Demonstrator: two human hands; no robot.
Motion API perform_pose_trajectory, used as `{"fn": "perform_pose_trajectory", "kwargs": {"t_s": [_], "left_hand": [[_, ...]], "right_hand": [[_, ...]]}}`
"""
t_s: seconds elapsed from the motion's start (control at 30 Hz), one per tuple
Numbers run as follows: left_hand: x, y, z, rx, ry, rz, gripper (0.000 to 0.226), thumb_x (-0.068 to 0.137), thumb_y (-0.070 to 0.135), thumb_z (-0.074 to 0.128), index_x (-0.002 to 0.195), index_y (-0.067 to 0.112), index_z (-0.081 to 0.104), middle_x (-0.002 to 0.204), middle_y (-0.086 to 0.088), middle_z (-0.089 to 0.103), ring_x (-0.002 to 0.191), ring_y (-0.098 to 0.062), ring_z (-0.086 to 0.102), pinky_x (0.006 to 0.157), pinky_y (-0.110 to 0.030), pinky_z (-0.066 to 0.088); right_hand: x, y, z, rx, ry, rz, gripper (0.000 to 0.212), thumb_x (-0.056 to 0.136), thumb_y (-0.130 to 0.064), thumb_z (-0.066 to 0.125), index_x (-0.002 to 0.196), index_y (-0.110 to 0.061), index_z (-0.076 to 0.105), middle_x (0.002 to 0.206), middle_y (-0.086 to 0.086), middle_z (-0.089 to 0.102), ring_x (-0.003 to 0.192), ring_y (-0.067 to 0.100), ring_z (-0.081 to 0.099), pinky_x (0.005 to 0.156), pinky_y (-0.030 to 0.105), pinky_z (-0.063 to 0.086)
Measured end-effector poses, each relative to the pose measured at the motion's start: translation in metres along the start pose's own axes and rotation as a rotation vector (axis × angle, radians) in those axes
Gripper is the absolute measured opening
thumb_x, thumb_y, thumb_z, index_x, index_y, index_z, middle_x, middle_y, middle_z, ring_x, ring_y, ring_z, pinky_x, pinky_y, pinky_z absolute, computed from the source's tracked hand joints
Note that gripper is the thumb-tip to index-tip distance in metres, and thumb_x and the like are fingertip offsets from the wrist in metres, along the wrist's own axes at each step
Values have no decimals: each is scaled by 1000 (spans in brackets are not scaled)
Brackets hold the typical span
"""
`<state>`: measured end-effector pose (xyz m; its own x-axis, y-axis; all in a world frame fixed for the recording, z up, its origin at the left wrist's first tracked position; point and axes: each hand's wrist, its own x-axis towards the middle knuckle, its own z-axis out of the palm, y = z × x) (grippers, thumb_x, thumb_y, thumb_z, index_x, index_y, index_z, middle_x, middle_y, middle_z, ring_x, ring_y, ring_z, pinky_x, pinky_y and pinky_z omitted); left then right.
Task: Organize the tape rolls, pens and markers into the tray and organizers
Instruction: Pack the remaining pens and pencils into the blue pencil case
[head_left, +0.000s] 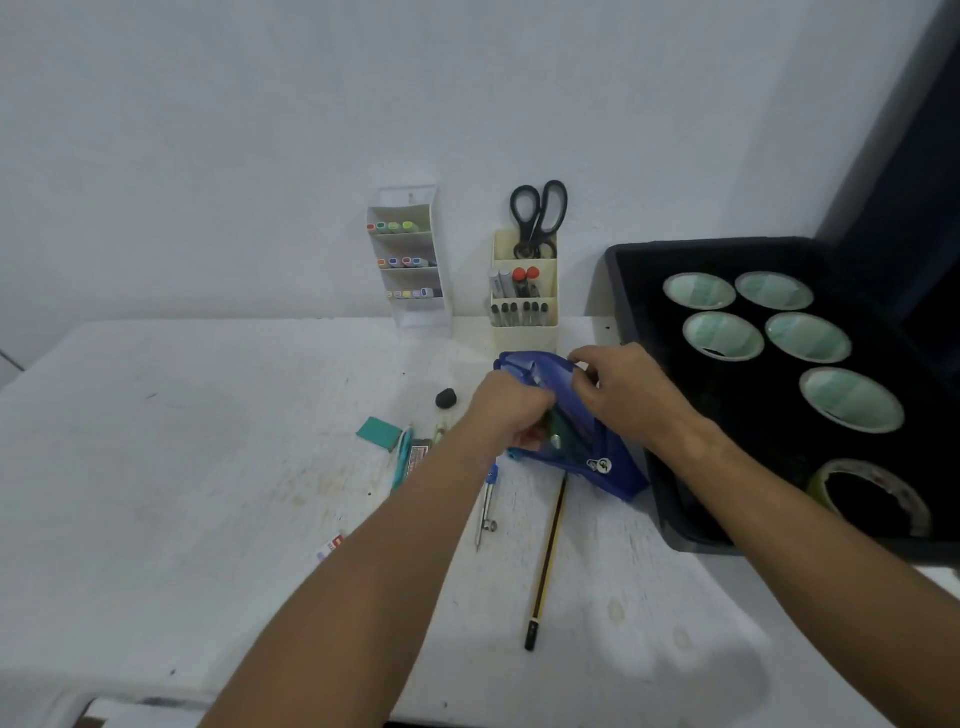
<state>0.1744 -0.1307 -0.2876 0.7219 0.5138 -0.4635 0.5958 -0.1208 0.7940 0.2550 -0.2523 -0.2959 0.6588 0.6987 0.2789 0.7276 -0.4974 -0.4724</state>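
We are working at a white table (208, 467); our right hand (631, 395) is pinching the rim of a blue pouch (597, 457), holding it open, while our left hand (511, 410) is reaching inside, fingers curled, its catch hidden; tape rolls (722, 335) are sitting in the black tray (639, 332); keeping the mouth wide should probably help us lift things out cleanly.

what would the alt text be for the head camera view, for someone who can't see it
Both hands work at a blue pencil pouch on a white table: the left hand reaches into it while the right hand grips its top edge. A black tray of tape rolls sits to the right, two organizers stand by the wall, and a pencil lies nearby.
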Motion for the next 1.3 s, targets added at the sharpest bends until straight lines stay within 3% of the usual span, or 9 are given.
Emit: {"fn": "perform_pose_trajectory", "kwargs": {"t_s": [0.23,0.37,0.5,0.63,0.73,0.87,1.03,1.17,1.3], "left_hand": [[11,1,6,76,111,88,19,82,19,57,89,3,65,84,-17,70,69,-30,67,66,-41,59],[1,-20,-23,183,196,199,10,83,13,58,85,7,66,78,-10,67,66,-23,65,51,-29,54],[-1,-47,-57,476,346,202,8,84,15,60,84,7,63,78,-3,62,65,-17,58,55,-26,46],[-5,-82,-74,732,340,80,34,82,23,63,63,15,36,63,2,44,52,-11,42,45,-22,30],[-12,-92,-68,849,318,39,34,84,35,66,73,16,40,68,4,43,60,-11,46,51,-23,36],[-21,-93,-53,923,375,77,13,88,21,57,95,11,52,85,-1,59,73,-16,57,61,-26,43],[-28,-92,-33,1106,367,135,14,91,16,54,104,11,57,99,-4,65,86,-17,64,71,-26,50],[-26,-88,-33,980,349,109,18,86,29,63,87,15,52,85,0,60,74,-12,57,64,-23,47],[-24,-64,-44,593,336,116,29,77,32,68,67,13,48,61,1,53,51,-9,50,46,-20,40]], "right_hand": [[0,1,1,-6,0,-13,26,92,-18,47,105,-11,69,87,10,72,73,23,64,69,43,56],[1,0,0,0,-40,-5,26,93,-20,47,108,-13,68,88,7,71,76,22,64,72,42,56],[1,-1,-1,-6,-59,-27,27,94,-20,48,112,-12,67,91,8,72,79,22,66,75,43,57],[1,-1,-1,4,-50,-41,28,93,-22,49,113,-14,67,89,8,73,75,22,65,71,37,56],[0,-1,-3,9,-44,-47,28,93,-21,50,113,-13,68,87,8,73,73,22,64,68,35,55],[-2,0,-3,6,-49,-58,27,94,-22,50,111,-13,69,87,8,73,73,22,64,68,35,55],[-2,1,-3,15,-39,-55,27,94,-23,50,109,-13,69,88,8,73,72,18,60,66,29,50],[-1,2,-4,22,-48,-47,28,94,-23,49,111,-13,68,91,8,72,75,18,61,69,30,52],[-1,2,-3,27,-57,-18,29,95,-24,48,115,-13,65,94,9,72,81,21,65,74,36,56]]}}
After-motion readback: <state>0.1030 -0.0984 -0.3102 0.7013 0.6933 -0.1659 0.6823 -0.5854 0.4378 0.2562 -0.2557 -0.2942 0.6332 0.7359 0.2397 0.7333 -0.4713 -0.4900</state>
